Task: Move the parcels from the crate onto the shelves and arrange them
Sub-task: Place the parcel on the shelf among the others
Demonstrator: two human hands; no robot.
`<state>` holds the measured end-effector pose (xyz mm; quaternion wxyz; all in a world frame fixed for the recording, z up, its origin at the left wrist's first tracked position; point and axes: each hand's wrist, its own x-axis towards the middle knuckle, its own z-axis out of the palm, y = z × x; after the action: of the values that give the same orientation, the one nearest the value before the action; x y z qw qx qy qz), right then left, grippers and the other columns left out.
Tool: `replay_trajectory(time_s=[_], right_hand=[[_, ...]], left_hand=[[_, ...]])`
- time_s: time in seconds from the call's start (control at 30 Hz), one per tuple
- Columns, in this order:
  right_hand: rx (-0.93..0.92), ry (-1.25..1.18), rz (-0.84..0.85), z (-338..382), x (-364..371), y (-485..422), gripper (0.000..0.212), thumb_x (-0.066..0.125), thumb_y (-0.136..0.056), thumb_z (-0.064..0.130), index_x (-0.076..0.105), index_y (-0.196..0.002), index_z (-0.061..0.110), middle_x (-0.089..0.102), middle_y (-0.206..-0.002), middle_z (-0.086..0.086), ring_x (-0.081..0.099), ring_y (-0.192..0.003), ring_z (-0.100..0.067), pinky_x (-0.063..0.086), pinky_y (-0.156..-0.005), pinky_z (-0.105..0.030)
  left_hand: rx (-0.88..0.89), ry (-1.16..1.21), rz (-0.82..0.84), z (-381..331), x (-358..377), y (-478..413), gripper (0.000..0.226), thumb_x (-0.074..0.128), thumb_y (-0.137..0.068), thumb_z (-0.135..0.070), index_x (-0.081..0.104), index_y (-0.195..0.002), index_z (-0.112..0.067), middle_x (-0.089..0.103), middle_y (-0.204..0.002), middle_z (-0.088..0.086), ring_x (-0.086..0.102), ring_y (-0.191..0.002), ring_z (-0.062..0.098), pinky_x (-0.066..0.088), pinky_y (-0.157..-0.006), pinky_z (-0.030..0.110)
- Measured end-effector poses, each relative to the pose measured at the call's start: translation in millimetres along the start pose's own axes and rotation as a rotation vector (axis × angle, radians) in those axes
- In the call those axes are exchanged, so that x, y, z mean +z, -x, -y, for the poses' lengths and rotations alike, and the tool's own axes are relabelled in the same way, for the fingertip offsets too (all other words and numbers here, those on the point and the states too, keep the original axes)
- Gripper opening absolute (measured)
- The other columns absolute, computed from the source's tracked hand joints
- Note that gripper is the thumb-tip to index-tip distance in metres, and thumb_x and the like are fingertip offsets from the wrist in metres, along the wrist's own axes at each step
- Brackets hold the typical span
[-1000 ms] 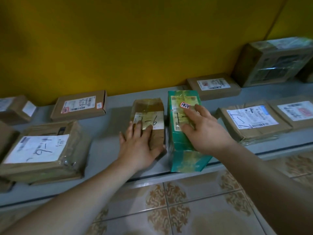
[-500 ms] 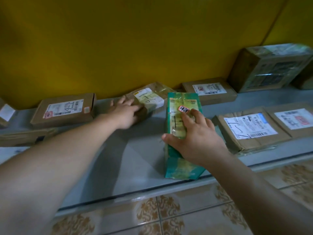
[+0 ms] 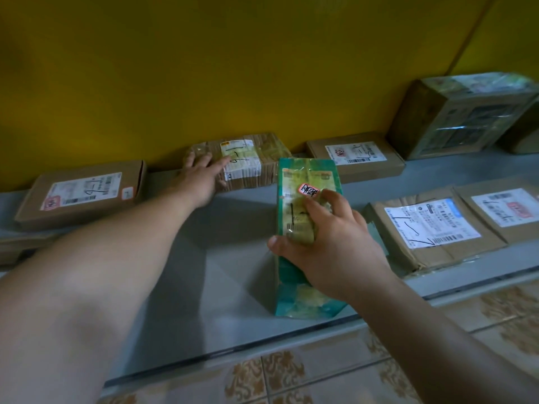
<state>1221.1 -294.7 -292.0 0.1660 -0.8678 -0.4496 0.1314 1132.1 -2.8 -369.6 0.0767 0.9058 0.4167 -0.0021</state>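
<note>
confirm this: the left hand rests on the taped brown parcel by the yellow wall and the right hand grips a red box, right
Wrong colour: the head view shows the right hand gripping a green box, not red. The left hand does rest on the taped brown parcel by the yellow wall.

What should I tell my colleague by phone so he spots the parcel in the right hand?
Find the grey shelf below the yellow wall. Mid-shelf, by its front edge, sits the teal parcel. Its neighbours are all brown cardboard.
</note>
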Motion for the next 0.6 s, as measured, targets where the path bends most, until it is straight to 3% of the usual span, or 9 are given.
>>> replay_trajectory(time_s=[0.13, 0.3, 0.43, 0.6], right_hand=[[0.019, -0.002, -0.008, 1.4, 1.6, -5.6, 0.089, 0.038, -0.066, 0.090, 0.020, -0.142, 0.046, 0.015, -0.148, 0.018, 0.026, -0.133, -0.022, 0.043, -0.092, -0.045], [0.031, 0.008, -0.023, 1.1, 3.1, -6.8, 0.096, 0.034, -0.062, 0.092, 0.022, -0.145, 0.046, 0.018, -0.149, 0.016, 0.029, -0.133, -0.023, 0.043, -0.091, -0.045], [0.041, -0.015, -0.029, -0.9, 0.8, -6.5, 0.105, 0.029, -0.055, 0.094, 0.026, -0.147, 0.044, 0.018, -0.151, 0.019, 0.034, -0.133, -0.026, 0.046, -0.092, -0.046], [0.067, -0.009, 0.008, 2.8, -4.0, -6.0, 0.101, 0.038, -0.061, 0.092, 0.028, -0.149, 0.043, 0.017, -0.155, 0.017, 0.048, -0.126, -0.030, 0.048, -0.090, -0.043]], left_hand=[[-0.031, 0.006, 0.135, -5.5, -12.6, 6.5, 0.090, 0.042, -0.092, 0.004, -0.001, -0.148, -0.053, -0.006, -0.163, -0.003, -0.011, -0.148, 0.029, 0.008, -0.118, 0.054], [0.020, 0.008, 0.172, -9.3, -31.2, 41.4, 0.076, 0.051, -0.096, -0.044, 0.000, -0.152, -0.042, 0.001, -0.163, 0.003, 0.000, -0.149, 0.030, 0.009, -0.120, 0.048], [0.019, 0.039, 0.153, -3.7, -48.7, 86.3, 0.074, 0.048, -0.094, -0.055, 0.011, -0.154, -0.034, 0.003, -0.163, -0.003, 0.002, -0.149, 0.024, 0.007, -0.119, 0.042], [-0.047, -0.008, 0.136, 34.2, -69.5, 149.6, 0.071, 0.047, -0.092, -0.059, 0.021, -0.153, -0.031, 0.010, -0.162, -0.002, 0.007, -0.149, 0.020, 0.009, -0.118, 0.040]])
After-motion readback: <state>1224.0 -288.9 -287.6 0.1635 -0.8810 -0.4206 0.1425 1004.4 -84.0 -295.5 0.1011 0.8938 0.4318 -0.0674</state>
